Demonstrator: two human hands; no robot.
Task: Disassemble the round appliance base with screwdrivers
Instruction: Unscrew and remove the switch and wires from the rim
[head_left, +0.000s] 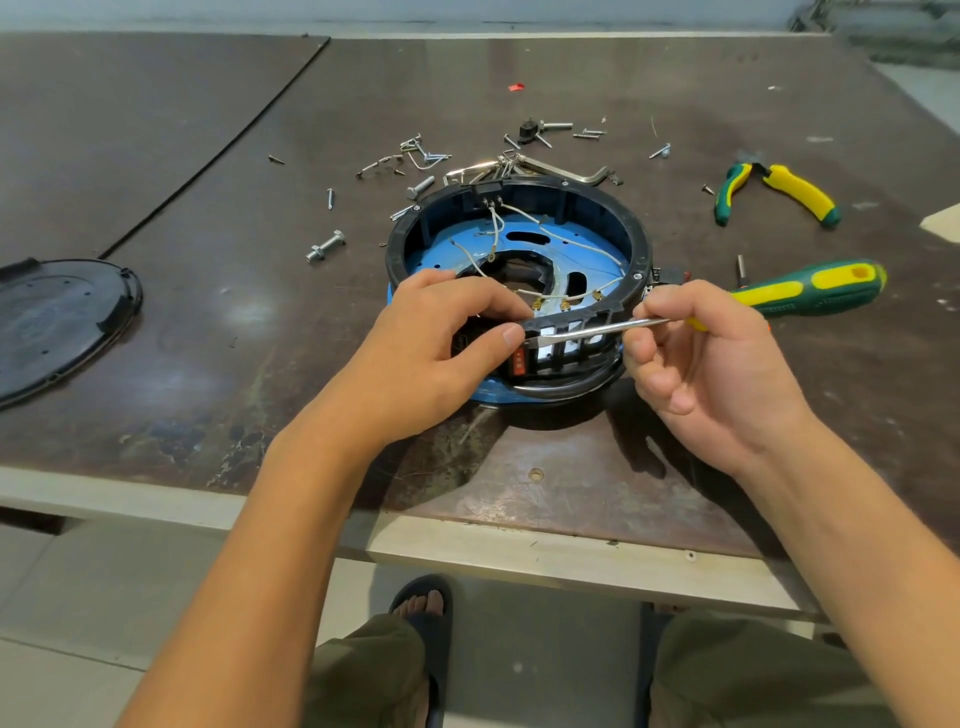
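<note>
Round appliance base (635, 234): black plastic ring over a blue plate with thin white wires inside, mid table near the front edge. Left hand (441, 338) curled round its near rim. Right hand (696, 358) pinches the steel shaft of the green-yellow screwdriver (810, 288), flat tip by the left thumb. Worn glossy brown table (208, 182) with loose screws (423, 153), pliers (795, 189), black round cover (62, 317); pale tiled floor

Gripping the near rim of the round appliance base (631, 228) with the left hand (441, 338), fingers curled inside, thumb outside. Pinching the metal shaft of the green-and-yellow screwdriver (810, 288) in the right hand (696, 364) — flat tip laid against the black rim beside that thumb. Behind the base, loose screws (415, 156) and a hex key (566, 171); to the right, pliers (779, 192); far left on the table (208, 156) — a black cover (57, 317).
</note>
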